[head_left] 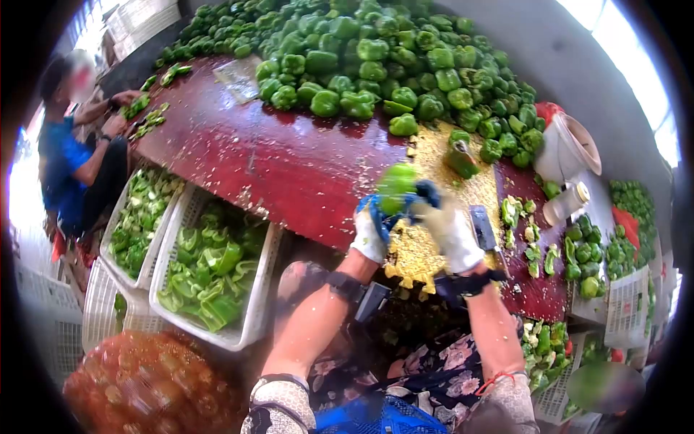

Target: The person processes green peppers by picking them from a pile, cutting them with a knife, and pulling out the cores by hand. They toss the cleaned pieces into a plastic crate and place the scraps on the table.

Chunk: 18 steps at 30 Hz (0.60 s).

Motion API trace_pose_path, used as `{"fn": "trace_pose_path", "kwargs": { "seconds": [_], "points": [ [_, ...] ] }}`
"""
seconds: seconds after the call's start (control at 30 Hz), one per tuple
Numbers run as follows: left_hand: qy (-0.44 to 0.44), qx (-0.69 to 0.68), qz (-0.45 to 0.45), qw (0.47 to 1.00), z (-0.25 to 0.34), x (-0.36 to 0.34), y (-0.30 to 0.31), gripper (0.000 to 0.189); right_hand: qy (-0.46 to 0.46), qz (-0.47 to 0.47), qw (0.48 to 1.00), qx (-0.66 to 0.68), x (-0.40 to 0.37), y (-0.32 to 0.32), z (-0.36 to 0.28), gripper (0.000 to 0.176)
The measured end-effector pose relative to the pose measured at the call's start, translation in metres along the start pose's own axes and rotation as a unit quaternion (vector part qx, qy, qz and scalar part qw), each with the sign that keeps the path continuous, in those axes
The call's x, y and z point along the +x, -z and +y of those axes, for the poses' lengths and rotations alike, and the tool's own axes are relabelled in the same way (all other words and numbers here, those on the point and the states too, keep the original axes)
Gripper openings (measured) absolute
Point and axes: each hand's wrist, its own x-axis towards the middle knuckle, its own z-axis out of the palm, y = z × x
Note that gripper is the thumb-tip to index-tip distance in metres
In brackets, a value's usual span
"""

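A whole green bell pepper [397,188] is gripped in my left hand [370,230], which wears a white glove with blue fingers. It is raised over the yellow, seed-covered board [416,254]. My right hand [447,230], gloved the same way, is close against the pepper's right side. Motion smears its fingers, so I cannot tell what they hold. A dark grey flat block [481,227] lies beside my right wrist. Farther up the board sits a bell pepper with a dark reddish patch [461,159].
A large heap of green peppers [361,65] covers the back of the red table [289,173]. Cut peppers fill white crates [249,318] at left. Pepper cores [533,239] lie right of the board, near a white bucket [567,148]. Another person [69,159] works at far left.
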Motion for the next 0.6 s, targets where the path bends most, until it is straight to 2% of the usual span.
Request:
{"fn": "trace_pose_path", "kwargs": {
  "seconds": [0.03,0.07,0.1,0.13,0.17,0.2,0.23,0.3,0.33,0.37,0.43,0.47,0.5,0.6],
  "points": [
    [0.078,-0.058,-0.079,0.992,-0.004,-0.006,0.013,0.033,0.042,-0.057,0.994,-0.087,0.007,-0.015,0.007,0.029],
    [0.109,-0.072,-0.134,0.982,-0.006,-0.009,0.020,0.034,0.111,-0.057,0.968,-0.216,0.023,-0.032,0.036,0.034],
    [0.114,-0.074,-0.151,0.979,-0.006,-0.015,0.023,0.035,0.142,-0.100,0.955,-0.242,0.008,-0.053,0.015,0.044],
    [0.112,-0.073,-0.154,0.979,-0.006,-0.018,0.024,0.036,0.188,-0.130,0.941,-0.250,0.013,-0.064,0.021,0.055],
    [0.101,-0.067,-0.145,0.982,-0.004,-0.021,0.027,0.037,0.285,-0.107,0.907,-0.292,0.019,-0.066,0.048,0.064],
    [0.091,-0.063,-0.134,0.985,-0.003,-0.020,0.026,0.038,0.128,-0.123,0.959,-0.219,0.017,-0.066,0.011,0.066],
    [0.078,-0.056,-0.117,0.988,-0.004,-0.017,0.027,0.039,0.130,-0.111,0.959,-0.227,0.023,-0.052,0.009,0.066],
    [0.065,-0.037,-0.079,0.994,-0.006,-0.006,0.027,0.041,0.023,-0.046,0.980,-0.194,0.033,-0.012,0.013,0.068],
    [0.093,-0.009,-0.062,0.994,-0.009,0.013,0.039,0.035,-0.004,0.006,0.982,-0.191,0.045,0.016,0.037,0.069],
    [0.076,0.018,0.009,0.997,0.000,-0.003,0.010,0.030,-0.030,0.058,0.980,-0.187,0.055,0.045,0.056,0.070],
    [0.066,0.044,-0.005,0.997,0.004,-0.010,0.000,0.030,-0.068,0.257,0.939,-0.220,0.062,0.082,0.047,0.068],
    [0.062,0.043,-0.006,0.997,0.003,-0.009,-0.002,0.030,-0.090,0.287,0.909,-0.287,0.077,0.115,0.063,0.075],
    [0.069,0.041,-0.011,0.997,0.004,-0.009,-0.006,0.030,-0.112,0.315,0.875,-0.351,0.095,0.148,0.083,0.082],
    [0.089,0.055,-0.008,0.995,0.001,-0.006,-0.013,0.031,-0.140,0.254,0.889,-0.354,0.121,0.190,0.093,0.099]
  ]
}}
